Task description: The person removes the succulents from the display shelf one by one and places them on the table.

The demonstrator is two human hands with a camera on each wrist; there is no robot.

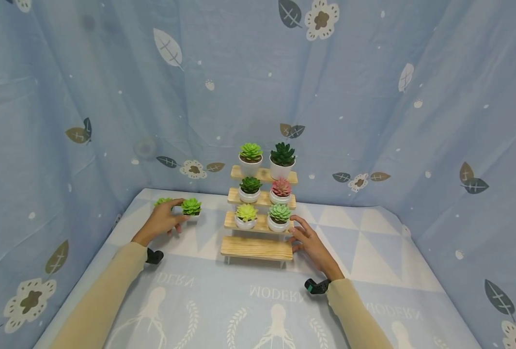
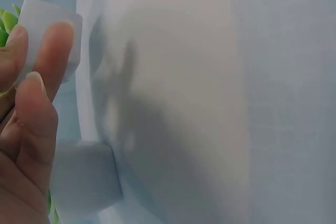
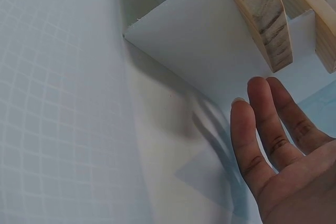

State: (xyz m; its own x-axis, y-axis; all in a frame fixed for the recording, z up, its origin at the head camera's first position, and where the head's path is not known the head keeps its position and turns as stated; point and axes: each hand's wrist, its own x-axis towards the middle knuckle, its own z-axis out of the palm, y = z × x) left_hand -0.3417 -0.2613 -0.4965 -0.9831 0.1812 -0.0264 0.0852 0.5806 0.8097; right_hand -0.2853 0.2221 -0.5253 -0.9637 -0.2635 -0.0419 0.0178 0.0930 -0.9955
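Observation:
My left hand [image 1: 163,221] pinches a small bright green potted succulent [image 1: 191,207] between thumb and fingers, over the left of the table. In the left wrist view its white pot [image 2: 71,24] shows tilted sideways behind the fingers. Partly hidden behind that hand is a second green succulent [image 1: 162,200], whose white pot [image 2: 84,177] appears lower in the left wrist view. My right hand [image 1: 313,246] is at the right side of a stepped wooden stand [image 1: 256,247], fingers loosely extended beside the lower steps. Close to its fingertips sits a pale green succulent [image 1: 279,214].
On the upper three steps stand pairs of potted succulents, including a dark green one [image 1: 282,155], a pink one [image 1: 281,188] and a yellow-green one [image 1: 246,213]. A patterned cloth covers the table [image 1: 214,286]. Blue curtains [image 1: 240,87] hang behind and at both sides.

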